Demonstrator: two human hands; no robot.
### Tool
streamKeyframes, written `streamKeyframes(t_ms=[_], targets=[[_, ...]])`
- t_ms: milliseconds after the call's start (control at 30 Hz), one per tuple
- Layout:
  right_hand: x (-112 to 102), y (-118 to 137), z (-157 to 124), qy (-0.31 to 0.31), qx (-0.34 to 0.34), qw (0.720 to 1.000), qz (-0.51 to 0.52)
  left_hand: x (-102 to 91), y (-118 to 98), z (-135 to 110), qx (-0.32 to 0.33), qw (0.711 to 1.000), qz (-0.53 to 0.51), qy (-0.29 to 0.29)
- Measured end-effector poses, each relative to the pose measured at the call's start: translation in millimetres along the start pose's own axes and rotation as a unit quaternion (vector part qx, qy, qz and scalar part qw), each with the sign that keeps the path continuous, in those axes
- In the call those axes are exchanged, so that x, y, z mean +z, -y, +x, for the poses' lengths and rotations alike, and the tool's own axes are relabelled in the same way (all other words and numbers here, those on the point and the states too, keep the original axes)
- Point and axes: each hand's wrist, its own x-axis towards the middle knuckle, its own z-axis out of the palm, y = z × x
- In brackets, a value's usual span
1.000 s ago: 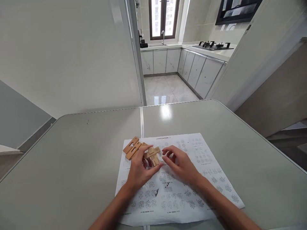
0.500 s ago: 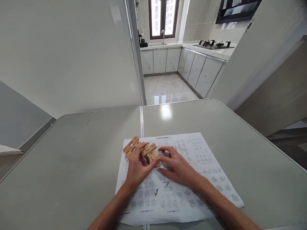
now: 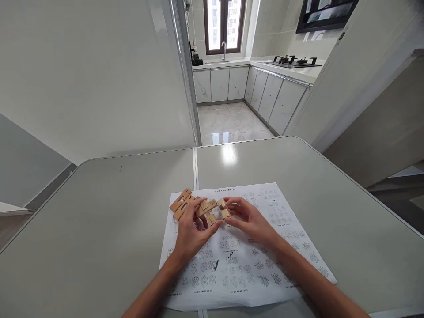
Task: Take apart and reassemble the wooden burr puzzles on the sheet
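Observation:
Over the left part of a printed sheet (image 3: 245,282), my left hand (image 3: 193,225) is closed around joined wooden puzzle pieces (image 3: 207,207), light in colour and crossing each other. Just right of them, my right hand (image 3: 247,216) pinches a notched wooden puzzle piece (image 3: 225,208) between thumb and fingers. A narrow gap seems to separate it from the pieces in my left hand. Beyond my left fingers, darker slotted wooden pieces (image 3: 181,202) lie side by side on the sheet, one marked with a number. My fingers hide parts of the held pieces.
The sheet, covered with small line drawings, lies on a grey-green table (image 3: 99,229) with a seam down its middle. Past the far edge stand a white wall panel (image 3: 99,79), kitchen cabinets (image 3: 220,83) and a gas hob (image 3: 293,62).
My right hand has taken hold of a notched wooden piece and drawn it slightly right, away from the pieces in my left hand. My left hand stays nearly in place.

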Motion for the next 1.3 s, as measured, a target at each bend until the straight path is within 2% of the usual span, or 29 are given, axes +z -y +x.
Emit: streamKeyframes(t_ms=[67, 167, 333, 533, 633, 867, 1033, 1300], targets=[[-2.3, 0.4, 0.2, 0.023, 0.043, 0.996, 0.079, 0.4, -0.4, -0.7, 0.017, 1.0, 0.01, 0.001], [-4.9, -1.3, -1.0, 0.037, 0.089, 0.987, 0.13, 1.0, -1.4, -2.3, 0.052, 0.998, 0.025, 0.008], [-5.8, -2.8, -2.9, 0.063, 0.112, 0.984, 0.127, 2.0, -0.8, -6.2, 0.105, 0.992, 0.065, 0.023], [-5.8, -8.4, -1.4, 0.074, 0.119, 0.981, 0.135, 3.8, 3.5, -8.7, 0.137, 0.986, 0.088, 0.039], [-6.0, -10.6, -0.6, 0.077, 0.128, 0.977, 0.149, 4.5, 4.3, -8.9, 0.134, 0.987, 0.082, 0.035], [-3.3, -4.1, -0.7, 0.036, 0.116, 0.98, 0.157, 3.5, 2.6, -7.4, 0.096, 0.993, 0.056, 0.03], [-4.6, -2.4, -1.0, -0.013, 0.115, 0.987, 0.114, 2.3, 0.9, -5.9, 0.065, 0.996, 0.05, 0.035], [-2.0, 7.5, -0.7, -0.053, 0.051, 0.997, 0.015, 2.3, -0.2, -3.9, 0.031, 0.998, 0.046, 0.026]])
